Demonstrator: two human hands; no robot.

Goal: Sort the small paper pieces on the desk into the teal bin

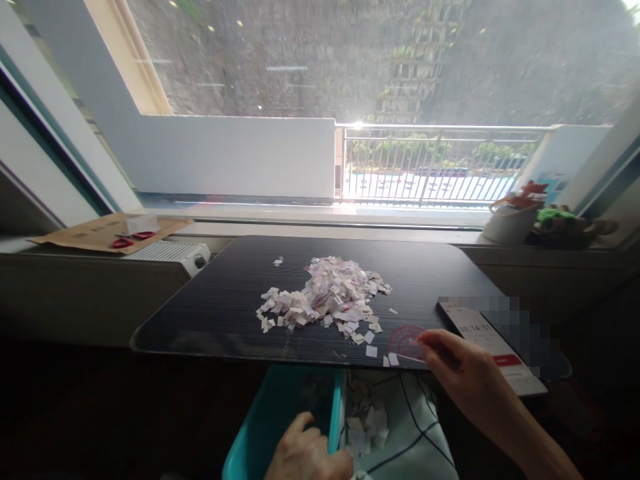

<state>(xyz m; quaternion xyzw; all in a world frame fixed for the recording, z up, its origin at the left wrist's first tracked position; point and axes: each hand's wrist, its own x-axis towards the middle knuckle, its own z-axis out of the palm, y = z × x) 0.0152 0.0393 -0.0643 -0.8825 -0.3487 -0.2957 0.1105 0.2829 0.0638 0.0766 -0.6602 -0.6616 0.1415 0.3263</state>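
A teal container [336, 410] is seen below the near edge of the table [200, 307]. Its interior is in shade; something dim is made out near the far end, but it cannot be identified. The left hand [307, 453] is placed at the container's right rim, with its index finger stretched forward and the others curled; whether anything is gripped by these fingers cannot be told. Just right of the container, loose paper pieces [367, 427] are gathered on a pale cloth [415, 433] crossed by dark lines.

On the table, small paper scraps [335, 290] are heaped near the middle, with stray pieces scattered around the heap and a few lying close to the near edge. The right hand [463, 373] is held above the near right part of the table. Its thumb and index finger are drawn close together beside a round red print [407, 342]; whether a piece is pinched between them cannot be told. A phone [487, 340] is laid just beyond this hand, with 00:14:51 displayed.

On the sill [325, 230] at right, a white pot [510, 223] is topped by a reddish figure [531, 193]; beside it, a green item [556, 215] is held in a dark vessel [557, 235]. At far left, red-handled scissors [123, 243] are rested on a brown paper envelope [75, 233].
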